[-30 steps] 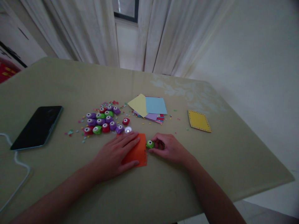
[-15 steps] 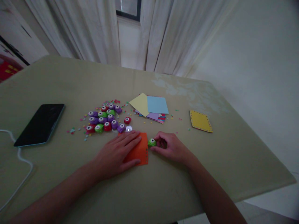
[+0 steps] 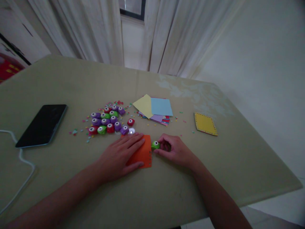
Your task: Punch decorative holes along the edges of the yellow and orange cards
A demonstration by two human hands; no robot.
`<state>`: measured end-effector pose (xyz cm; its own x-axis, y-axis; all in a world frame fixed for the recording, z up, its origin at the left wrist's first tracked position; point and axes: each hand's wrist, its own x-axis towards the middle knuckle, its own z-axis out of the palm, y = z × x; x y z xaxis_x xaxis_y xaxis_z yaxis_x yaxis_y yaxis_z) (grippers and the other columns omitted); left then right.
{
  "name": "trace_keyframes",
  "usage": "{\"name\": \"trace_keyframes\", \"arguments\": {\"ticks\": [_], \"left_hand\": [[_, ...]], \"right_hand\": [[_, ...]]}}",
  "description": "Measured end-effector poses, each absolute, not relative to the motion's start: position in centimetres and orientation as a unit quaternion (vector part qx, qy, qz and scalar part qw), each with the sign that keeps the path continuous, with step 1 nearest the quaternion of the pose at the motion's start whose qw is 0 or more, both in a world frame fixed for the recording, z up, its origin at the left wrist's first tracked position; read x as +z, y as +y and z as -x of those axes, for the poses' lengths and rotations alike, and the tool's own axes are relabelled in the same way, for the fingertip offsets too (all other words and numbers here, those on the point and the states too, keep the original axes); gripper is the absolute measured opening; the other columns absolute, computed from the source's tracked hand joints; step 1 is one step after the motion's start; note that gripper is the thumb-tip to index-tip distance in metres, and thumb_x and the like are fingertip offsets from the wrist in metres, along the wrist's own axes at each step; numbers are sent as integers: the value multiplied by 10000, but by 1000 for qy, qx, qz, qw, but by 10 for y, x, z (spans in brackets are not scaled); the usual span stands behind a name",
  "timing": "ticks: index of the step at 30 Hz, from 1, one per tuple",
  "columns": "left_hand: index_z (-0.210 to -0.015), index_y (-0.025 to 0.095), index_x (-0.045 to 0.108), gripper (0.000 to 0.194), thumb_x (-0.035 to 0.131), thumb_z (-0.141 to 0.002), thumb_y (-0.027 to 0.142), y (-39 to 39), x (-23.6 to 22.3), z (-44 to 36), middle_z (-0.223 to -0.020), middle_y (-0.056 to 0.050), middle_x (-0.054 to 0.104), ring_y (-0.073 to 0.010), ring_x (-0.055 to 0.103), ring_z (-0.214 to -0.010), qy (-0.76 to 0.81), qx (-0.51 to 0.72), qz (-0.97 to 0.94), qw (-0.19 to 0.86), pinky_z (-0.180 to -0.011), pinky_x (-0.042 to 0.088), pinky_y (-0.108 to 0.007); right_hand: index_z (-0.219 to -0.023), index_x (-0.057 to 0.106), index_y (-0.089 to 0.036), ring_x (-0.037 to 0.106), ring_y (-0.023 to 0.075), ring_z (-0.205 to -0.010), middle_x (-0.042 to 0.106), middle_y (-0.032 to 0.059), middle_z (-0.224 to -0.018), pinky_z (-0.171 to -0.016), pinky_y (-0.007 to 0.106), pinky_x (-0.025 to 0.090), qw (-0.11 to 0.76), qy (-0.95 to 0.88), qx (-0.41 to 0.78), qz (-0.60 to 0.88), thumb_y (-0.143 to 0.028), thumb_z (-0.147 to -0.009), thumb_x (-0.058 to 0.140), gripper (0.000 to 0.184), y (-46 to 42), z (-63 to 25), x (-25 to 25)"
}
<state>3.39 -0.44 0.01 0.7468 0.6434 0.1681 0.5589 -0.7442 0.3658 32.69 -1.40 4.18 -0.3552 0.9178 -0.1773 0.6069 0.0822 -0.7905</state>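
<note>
Under my left hand (image 3: pixel 125 151) lies a square of orange paper (image 3: pixel 145 152), with a row of small punched holes along its right edge. The fingers of that hand are stretched flat over the sheet. My right hand (image 3: pixel 175 148) pinches a small green craft punch (image 3: pixel 155 145) between thumb and fingers, at the paper's right edge. A pale shape shows on the punch's top. Beyond my left fingertips sit a purple punch (image 3: pixel 124 129) and a small shiny white disc (image 3: pixel 131 131).
Several red, green and purple punches (image 3: pixel 105 121) stand grouped amid scattered paper confetti (image 3: pixel 74 131). Coloured paper sheets (image 3: pixel 162 106) are stacked farther back. A yellow card (image 3: pixel 206 124) with a punched border lies right. A dark tablet (image 3: pixel 42 125) and white cable (image 3: pixel 28 163) lie left.
The view has shifted very slightly. Both hands keep their places, the left on the orange paper and the right around the green craft punch at its edge.
</note>
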Motion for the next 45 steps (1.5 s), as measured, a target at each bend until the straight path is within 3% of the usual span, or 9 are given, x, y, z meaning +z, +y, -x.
{"name": "trace_keyframes", "arguments": {"ticks": [34, 45], "left_hand": [[-1694, 259, 391, 752, 570, -1059, 619, -4, -2, -34, -1737, -100, 426, -339, 446, -1570, 324, 145, -923, 147, -1292, 368, -537], [-1702, 229, 376, 783, 542, -1062, 649, -4, 0, -35, -1743, -104, 407, -322, 437, -1581, 311, 141, -930, 134, -1297, 363, -510]], "right_hand": [[-988, 743, -185, 573, 144, -694, 676, -4, -795, -649, 259, 430, 169, -737, 426, 497, -380, -909, 847, 235, -14, -327, 42], [-1169, 788, -201, 642, 173, -795, 757, 57, -965, -743, 289, 491, 195, -766, 386, 475, -371, -997, 755, 244, -13, -323, 41]]}}
